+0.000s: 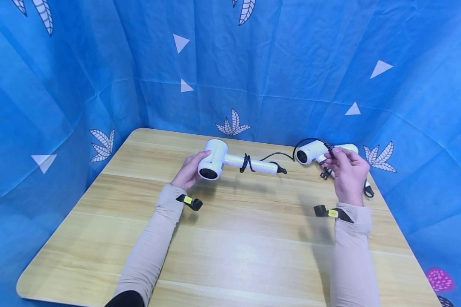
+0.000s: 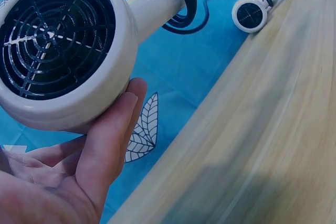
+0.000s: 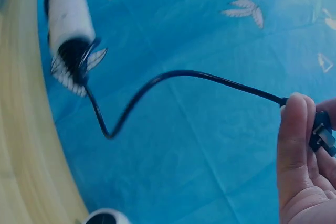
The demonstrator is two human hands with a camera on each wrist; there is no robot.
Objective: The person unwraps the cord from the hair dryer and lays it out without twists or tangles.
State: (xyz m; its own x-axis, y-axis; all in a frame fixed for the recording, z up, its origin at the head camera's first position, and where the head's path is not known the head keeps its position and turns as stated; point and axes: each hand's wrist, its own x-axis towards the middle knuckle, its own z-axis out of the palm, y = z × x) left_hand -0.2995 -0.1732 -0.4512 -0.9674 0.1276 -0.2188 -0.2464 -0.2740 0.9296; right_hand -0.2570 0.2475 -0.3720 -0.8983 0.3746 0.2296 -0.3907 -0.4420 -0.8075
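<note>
My left hand (image 1: 188, 172) holds a white hair dryer (image 1: 217, 155) by its round head, above the table. In the left wrist view its dark grille (image 2: 52, 35) faces the camera, with the thumb and fingers against the underside of the housing. The handle points right, and a black cord (image 1: 246, 163) loops around it. From the handle's end the cord (image 3: 173, 73) runs across in a curve to my right hand (image 1: 348, 175). That hand pinches the plug (image 3: 323, 132) between thumb and fingers, as the right wrist view shows.
Another white hair dryer (image 1: 310, 152) lies at the table's back right, behind my right hand, with white handle parts and black cord partly hidden there. Blue patterned cloth (image 1: 230, 64) hangs around the wooden table (image 1: 230, 238) at the back and sides.
</note>
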